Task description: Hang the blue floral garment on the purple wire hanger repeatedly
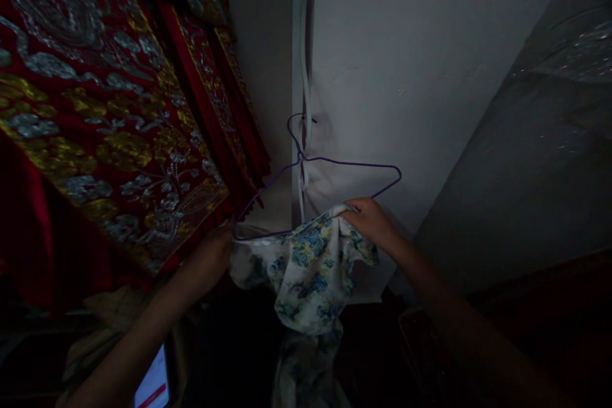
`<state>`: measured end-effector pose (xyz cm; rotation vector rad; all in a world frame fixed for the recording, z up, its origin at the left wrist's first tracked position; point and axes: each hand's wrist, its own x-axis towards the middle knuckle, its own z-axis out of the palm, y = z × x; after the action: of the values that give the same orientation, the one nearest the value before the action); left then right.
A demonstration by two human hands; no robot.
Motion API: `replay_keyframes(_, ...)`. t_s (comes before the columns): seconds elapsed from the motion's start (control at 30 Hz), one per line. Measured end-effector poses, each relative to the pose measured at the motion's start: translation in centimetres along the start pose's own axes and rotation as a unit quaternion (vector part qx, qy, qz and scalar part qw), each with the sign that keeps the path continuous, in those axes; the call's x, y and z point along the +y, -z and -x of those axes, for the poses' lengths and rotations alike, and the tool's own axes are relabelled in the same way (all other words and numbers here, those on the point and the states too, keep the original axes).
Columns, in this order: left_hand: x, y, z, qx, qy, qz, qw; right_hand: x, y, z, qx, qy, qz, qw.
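A purple wire hanger [351, 162] hangs by its hook against the wall corner, tilted, with its left end lower. Over its bottom bar drapes a white garment [308, 274] with blue and yellow flowers; its lower part trails down into shadow. My right hand [369, 220] is closed, pinching the garment's top edge near the right of the bar. At the hanger's lower left corner, my left hand [220, 248] is closed around the garment's left end, its fingers partly hidden in the dark.
Red cloth [138, 127] with gold and silver embroidery hangs on the left. A white cable [306, 57] runs down the wall corner behind the hanger. A lit phone screen [155, 379] shows at lower left. Clear plastic sheeting [578, 57] is at right.
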<state>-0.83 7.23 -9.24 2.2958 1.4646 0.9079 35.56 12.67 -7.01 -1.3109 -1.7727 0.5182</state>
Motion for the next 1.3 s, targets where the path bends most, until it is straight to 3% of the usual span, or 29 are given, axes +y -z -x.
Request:
replay_keyframes(0.1, -0.4, 0.3, -1.7, 0.126, 0.005, 0.046, 0.991, -0.2, -0.9, 0.2, 0.004, -0.011, -0.019, 1.000)
replay_keyframes(0.2, -0.4, 0.4, -1.7, 0.167, 0.037, 0.133, 0.976, -0.3, -1.8, 0.6, 0.003, -0.018, -0.034, 0.999)
replay_keyframes(0.3, 0.1, 0.8, -0.1, 0.180, 0.045, 0.139, 0.973, -0.4, -2.0, 0.9, 0.022, -0.011, -0.026, 0.999)
replay_keyframes(0.47, 0.2, 1.7, 3.8, 0.112, 0.023, 0.010, 0.993, -0.2, -1.5, 1.2, 0.072, 0.010, 0.023, 0.997)
replay_keyframes(0.6, 0.2, 2.2, 5.8, -0.005, 0.126, -0.025, 0.992, -0.1, -1.6, 1.3, 0.073, 0.012, 0.036, 0.997)
replay_keyframes(0.7, 1.2, 2.3, 5.7, -0.001, 0.199, 0.018, 0.980, -0.2, -1.8, 1.3, 0.059, 0.007, 0.014, 0.998)
replay_keyframes(0.77, 2.0, 2.2, 4.9, 0.034, 0.216, 0.091, 0.972, -0.3, -1.7, 1.2, 0.054, 0.005, 0.002, 0.999)
replay_keyframes(0.87, 3.0, 2.0, 2.4, 0.108, 0.165, 0.191, 0.962, -0.2, -1.4, 1.4, 0.045, -0.007, -0.011, 0.999)
replay_keyframes(0.97, 3.8, 1.7, -0.9, 0.172, 0.106, 0.183, 0.962, -0.2, -1.5, 1.8, 0.032, -0.019, -0.039, 0.999)
replay_keyframes(1.07, 4.9, 1.6, -4.3, 0.158, 0.064, 0.136, 0.976, -0.3, -2.2, 2.3, 0.023, -0.020, -0.073, 0.997)
replay_keyframes(1.17, 5.7, 1.5, -6.9, 0.135, -0.020, 0.069, 0.988, -0.8, -2.6, 2.9, 0.011, 0.008, -0.112, 0.994)
replay_keyframes(1.3, 5.4, 2.1, -8.3, 0.095, -0.065, 0.018, 0.993, -1.4, -0.9, 4.0, 0.007, 0.055, -0.088, 0.995)
